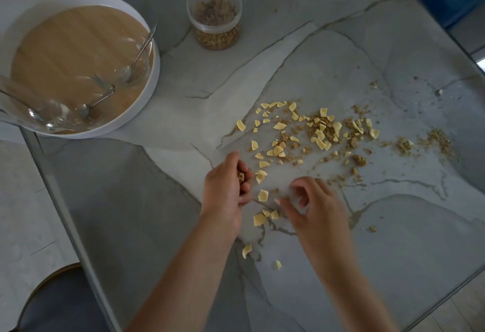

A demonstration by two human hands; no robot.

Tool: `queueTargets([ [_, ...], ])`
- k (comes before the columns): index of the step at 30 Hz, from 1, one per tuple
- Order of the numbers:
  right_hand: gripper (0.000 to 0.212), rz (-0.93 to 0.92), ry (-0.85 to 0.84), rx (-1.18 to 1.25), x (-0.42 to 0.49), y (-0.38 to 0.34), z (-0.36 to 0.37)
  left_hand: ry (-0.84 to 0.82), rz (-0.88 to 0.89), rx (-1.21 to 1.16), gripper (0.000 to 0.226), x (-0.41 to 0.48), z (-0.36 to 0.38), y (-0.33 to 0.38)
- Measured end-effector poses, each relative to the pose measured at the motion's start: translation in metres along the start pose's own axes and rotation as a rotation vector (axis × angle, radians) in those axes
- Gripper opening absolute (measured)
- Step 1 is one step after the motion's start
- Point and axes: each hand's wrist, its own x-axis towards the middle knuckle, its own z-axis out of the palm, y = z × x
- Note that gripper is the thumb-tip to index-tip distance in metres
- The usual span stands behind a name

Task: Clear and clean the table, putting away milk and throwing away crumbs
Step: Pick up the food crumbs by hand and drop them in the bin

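I'm looking down at what reads as a home dining spot: a marble-patterned table (162, 200) with grey veins, strewn with cereal flakes and crumbs (309, 134). At far left sits a round white-rimmed wooden tray (154, 74) holding used glass bowls (133, 61) with spoons (143, 48), a clear granola jar (214, 17) beside it. A chair seat (57, 302) shows near left.

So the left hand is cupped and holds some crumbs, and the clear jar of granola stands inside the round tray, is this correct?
Not quite. The head view shows the jar standing on the marble table, beside the tray, not inside. The left hand does hold crumbs.
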Motion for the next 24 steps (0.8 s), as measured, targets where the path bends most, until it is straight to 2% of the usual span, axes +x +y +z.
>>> queueTargets([
  [4, 0.013, -0.017, -0.016, -0.001, -0.007, 0.0, 0.01, -0.061, 0.029, 0.059, 0.032, 0.0, -0.001, -0.002],
  [8, 0.016, 0.04, 0.107, 0.199, -0.002, -0.014, 0.0, -0.164, -0.015, -0.051, 0.031, -0.001, 0.004, -0.006],
  [12, 0.01, -0.06, 0.156, 0.32, 0.008, -0.04, -0.016, -0.244, -0.05, -0.082, 0.03, 0.0, 0.01, -0.009],
  [15, 0.007, -0.065, 0.19, 0.278, 0.021, -0.043, -0.018, -0.266, -0.055, -0.085, 0.034, -0.001, 0.015, -0.008],
  [19, 0.011, 0.094, 0.28, 0.207, 0.055, -0.021, -0.016, -0.134, -0.041, -0.081, 0.031, 0.001, 0.018, -0.003],
  [24, 0.013, 0.02, 0.131, 0.012, 0.09, -0.017, 0.003, -0.126, -0.002, -0.03, 0.038, 0.006, 0.016, 0.002],
])
